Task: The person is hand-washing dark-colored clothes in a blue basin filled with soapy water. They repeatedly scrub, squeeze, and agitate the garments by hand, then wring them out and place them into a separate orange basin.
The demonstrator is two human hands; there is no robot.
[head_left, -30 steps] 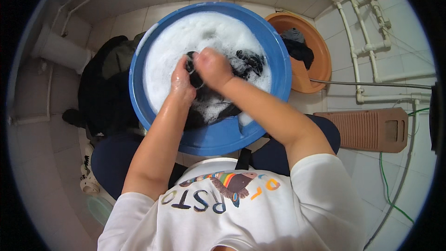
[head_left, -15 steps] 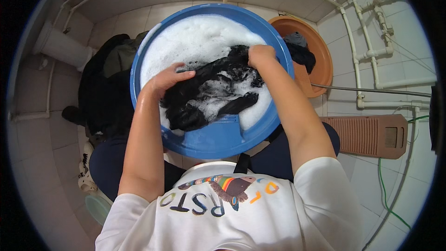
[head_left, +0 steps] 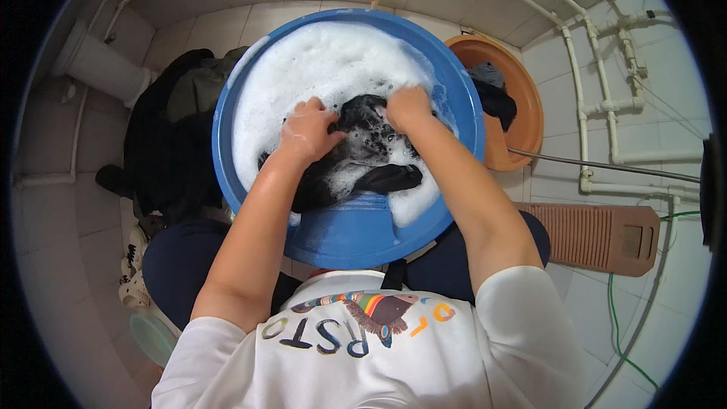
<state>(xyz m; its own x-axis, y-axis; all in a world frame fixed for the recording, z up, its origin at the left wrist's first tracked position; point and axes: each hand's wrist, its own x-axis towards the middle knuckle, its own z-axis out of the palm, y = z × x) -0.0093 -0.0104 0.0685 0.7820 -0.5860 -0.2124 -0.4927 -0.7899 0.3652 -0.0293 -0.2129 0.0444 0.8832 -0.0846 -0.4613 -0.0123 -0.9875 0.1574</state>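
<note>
A wet black garment [head_left: 362, 125], partly covered in suds, lies bunched in a round blue basin [head_left: 341, 248] full of white foam. Its lower folds rest against the ridged washboard part [head_left: 352, 210] built into the basin's near side. My right hand [head_left: 409, 108] is closed in a fist on the garment's upper right part. On its left part, my left hand [head_left: 309, 130] curls its fingers into the cloth and foam, with the thumb pointing right; the fingertips are partly hidden. Both forearms reach over the basin's near rim.
Dark clothes [head_left: 170, 136] are heaped on the floor to the left. At the right stand an orange-brown basin [head_left: 528, 106] with dark clothes and a brown washboard [head_left: 579, 235]. Light-coloured clogs [head_left: 135, 288] and a pale green bowl [head_left: 151, 337] are at lower left. White pipes [head_left: 575, 91] run along the walls.
My left hand has moved right and farther in, from the garment's left edge onto the cloth, its fingers now curled. My right hand has come slightly left and nearer. The garment is more bunched.
</note>
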